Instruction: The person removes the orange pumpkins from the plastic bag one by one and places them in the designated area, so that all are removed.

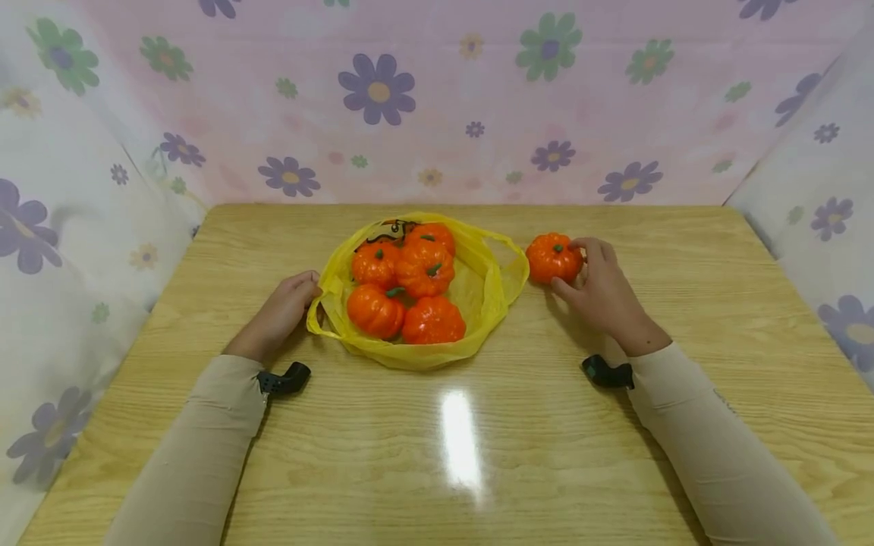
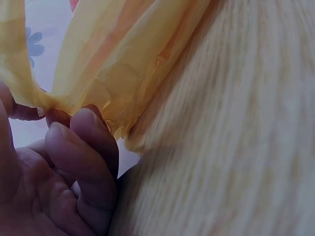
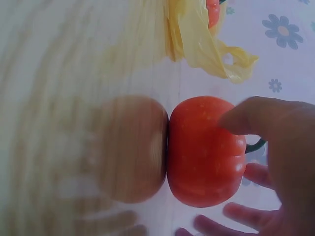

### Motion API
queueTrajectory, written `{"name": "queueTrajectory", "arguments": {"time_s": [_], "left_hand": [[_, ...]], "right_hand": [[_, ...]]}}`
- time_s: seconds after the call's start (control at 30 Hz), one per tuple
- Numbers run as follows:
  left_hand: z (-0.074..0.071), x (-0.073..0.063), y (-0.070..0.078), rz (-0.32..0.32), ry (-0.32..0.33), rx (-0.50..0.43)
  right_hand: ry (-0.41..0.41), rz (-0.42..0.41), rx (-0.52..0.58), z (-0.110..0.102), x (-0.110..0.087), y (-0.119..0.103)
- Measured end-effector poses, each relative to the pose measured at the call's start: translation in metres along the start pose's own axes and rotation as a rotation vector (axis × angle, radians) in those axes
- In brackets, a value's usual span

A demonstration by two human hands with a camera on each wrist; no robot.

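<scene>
At the left of the wood-grained table (image 1: 382,455), a beige-sleeved left hand (image 1: 281,309) pinches the side handle of a thin yellow plastic bag (image 1: 419,358) between curled fingers and thumb. The bag stands with its mouth spread wide, black printed marks (image 1: 392,226) showing on its far inner wall. Inside, crowded to the left and middle, sit five glossy orange ribbed pumpkins (image 1: 426,277), at least some with green stems; its right side has bare room.

The bag's right handle loop flops outward, its edge close beside a sixth, loose orange pumpkin (image 1: 549,262), which rests upright on the table outside the bag. The right hand (image 1: 604,292) reaches around that pumpkin's right side, thumb and forefinger at its skin, other fingers spread rather than closed.

The step in hand looks like taking hold of this loose pumpkin while the bag is steadied. The next move calls for closing the right fingers securely, without snagging the nearby loop.
</scene>
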State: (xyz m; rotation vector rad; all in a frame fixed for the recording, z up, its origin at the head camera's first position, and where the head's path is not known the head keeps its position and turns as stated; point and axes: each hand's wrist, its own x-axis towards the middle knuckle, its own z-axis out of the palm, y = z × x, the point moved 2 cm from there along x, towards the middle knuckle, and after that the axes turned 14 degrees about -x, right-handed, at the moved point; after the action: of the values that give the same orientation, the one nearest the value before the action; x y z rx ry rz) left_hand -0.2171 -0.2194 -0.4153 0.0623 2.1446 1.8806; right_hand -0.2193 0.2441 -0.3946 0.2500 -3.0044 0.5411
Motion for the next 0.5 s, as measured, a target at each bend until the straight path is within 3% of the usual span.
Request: {"name": "queueTrajectory", "arguments": {"time_s": [0.33, 0.5], "left_hand": [[-0.001, 0.001, 0.001, -0.020, 0.007, -0.017], [-0.001, 0.001, 0.001, -0.018, 0.006, -0.002]], "right_hand": [[0.202, -0.050, 0.089, -0.004, -0.003, -0.013], [0.240, -0.104, 0.098, -0.003, -0.006, -0.025]]}}
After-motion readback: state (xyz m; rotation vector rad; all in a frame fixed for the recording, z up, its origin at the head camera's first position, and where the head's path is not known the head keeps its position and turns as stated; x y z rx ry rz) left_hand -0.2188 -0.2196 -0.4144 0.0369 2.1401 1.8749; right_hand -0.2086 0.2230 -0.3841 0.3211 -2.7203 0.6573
